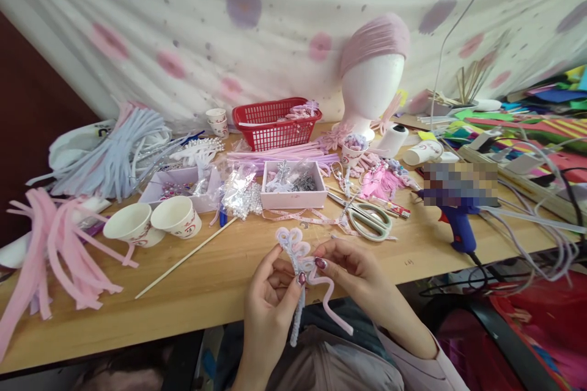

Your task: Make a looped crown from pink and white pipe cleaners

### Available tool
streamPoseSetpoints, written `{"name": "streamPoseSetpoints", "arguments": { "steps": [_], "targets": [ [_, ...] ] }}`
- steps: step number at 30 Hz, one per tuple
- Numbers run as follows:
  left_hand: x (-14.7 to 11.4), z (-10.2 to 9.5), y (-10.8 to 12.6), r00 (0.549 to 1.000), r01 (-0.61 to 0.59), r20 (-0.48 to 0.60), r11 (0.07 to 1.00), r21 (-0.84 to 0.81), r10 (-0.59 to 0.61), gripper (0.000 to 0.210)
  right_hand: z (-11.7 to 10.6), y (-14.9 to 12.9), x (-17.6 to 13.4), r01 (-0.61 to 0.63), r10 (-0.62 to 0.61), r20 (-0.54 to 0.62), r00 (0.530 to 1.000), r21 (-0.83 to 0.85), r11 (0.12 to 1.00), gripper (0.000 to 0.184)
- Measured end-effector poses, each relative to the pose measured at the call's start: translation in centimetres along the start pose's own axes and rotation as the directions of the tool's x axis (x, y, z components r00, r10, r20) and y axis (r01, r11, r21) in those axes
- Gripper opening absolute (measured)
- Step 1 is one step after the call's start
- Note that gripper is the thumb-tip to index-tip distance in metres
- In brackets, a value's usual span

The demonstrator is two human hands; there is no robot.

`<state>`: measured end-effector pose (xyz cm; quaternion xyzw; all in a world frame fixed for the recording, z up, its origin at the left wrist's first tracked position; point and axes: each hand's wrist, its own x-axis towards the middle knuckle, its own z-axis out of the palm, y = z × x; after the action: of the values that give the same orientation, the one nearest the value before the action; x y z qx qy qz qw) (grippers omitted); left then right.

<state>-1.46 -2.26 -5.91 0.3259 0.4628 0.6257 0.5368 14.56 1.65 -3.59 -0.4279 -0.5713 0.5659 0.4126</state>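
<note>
Nearest me, at the front edge of the tabletop, my left hand has thumb and forefinger pinched on the looped fuzzy piece, its loops pointing up towards eleven o'clock; my right hand pinches its other side just as closely, by the pink strand, whose loose tail hangs towards five o'clock over my lap. I judge it very light, soft outside and bendy, probably wired enough to hold a curl; it should hardly slip, but a hard squeeze could flatten the loops, so the grey-blue stem below them seems the best grip. Around it, from the left, pink fuzzy strips sprawl towards ten o'clock, with two paper cups and a slanting wooden stick nearer me, where my left elbow might catch them. The red basket sits just before twelve, the white box of trims at twelve, the scissors between one and two, the foam head farther back near one, and the blue glue gun between two and three, its upper part blurred.
</note>
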Motion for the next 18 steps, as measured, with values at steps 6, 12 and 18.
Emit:
{"name": "streamPoseSetpoints", "arguments": {
  "steps": [6, 12, 18],
  "targets": [
    [-0.05, 0.17, -0.14, 1.0, 0.007, -0.008, 1.0, -0.02, -0.007, 0.049, 0.2, -0.16, -0.08, -0.026, 0.026, 0.013, 1.0, 0.024, 0.999, 0.037],
    [0.05, 0.2, -0.47, 1.0, 0.014, -0.017, 0.999, -0.029, -0.015, 0.05, 0.41, -0.06, 0.01, -0.013, 0.007, -0.06, 0.998, -0.097, 0.995, 0.036],
    [0.01, 0.34, -0.07, 1.0, 0.011, -0.026, 1.0, -0.023, -0.011, 0.052, 0.67, 0.23, 0.04, 0.004, -0.014, -0.095, 0.995, -0.099, 0.995, 0.032]
  ]
}}
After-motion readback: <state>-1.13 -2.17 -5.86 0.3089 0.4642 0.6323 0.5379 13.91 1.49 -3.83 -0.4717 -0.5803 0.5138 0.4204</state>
